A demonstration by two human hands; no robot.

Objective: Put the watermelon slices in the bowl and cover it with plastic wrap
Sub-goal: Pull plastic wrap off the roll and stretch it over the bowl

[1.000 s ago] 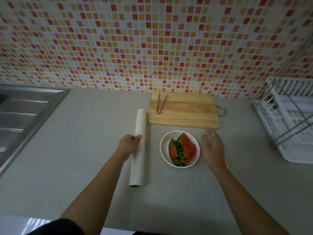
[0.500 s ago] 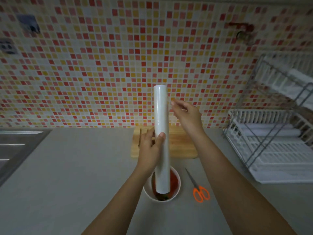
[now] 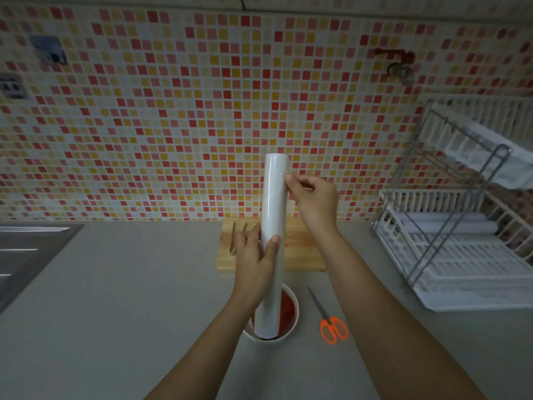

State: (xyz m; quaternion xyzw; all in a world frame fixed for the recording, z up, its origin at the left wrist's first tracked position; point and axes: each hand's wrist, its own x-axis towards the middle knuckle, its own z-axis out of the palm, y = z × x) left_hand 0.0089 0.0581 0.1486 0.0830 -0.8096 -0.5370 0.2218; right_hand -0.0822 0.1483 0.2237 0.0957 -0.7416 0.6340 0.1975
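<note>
Head view. The plastic wrap roll [image 3: 273,215] is white and glossy. It is held off the counter [image 3: 129,298], nearly upright, over the middle of the counter's width. Its lower end hangs in front of the bowl [image 3: 288,334] and hides much of the bowl's inside.

The left hand [image 3: 255,262] grips the roll's lower half, thumb across the front and fingers curled behind. The right hand [image 3: 315,199] has its fingers bent, with thumb and forefinger pinched at the roll's right edge near the top. Whether they have hold of loose film cannot be told.

The bowl is white and stands toward the counter's front edge. Red watermelon slices [image 3: 287,308] show inside it, to the right of the roll.

Orange-handled scissors [image 3: 331,324] lie just right of the bowl, apart from it. A wooden cutting board [image 3: 302,255] lies at the back edge, partly hidden by both hands, with tongs [image 3: 233,239] on its left part. A dish rack [image 3: 461,255] stands at the right end and a sink [image 3: 26,255] at the left edge.
</note>
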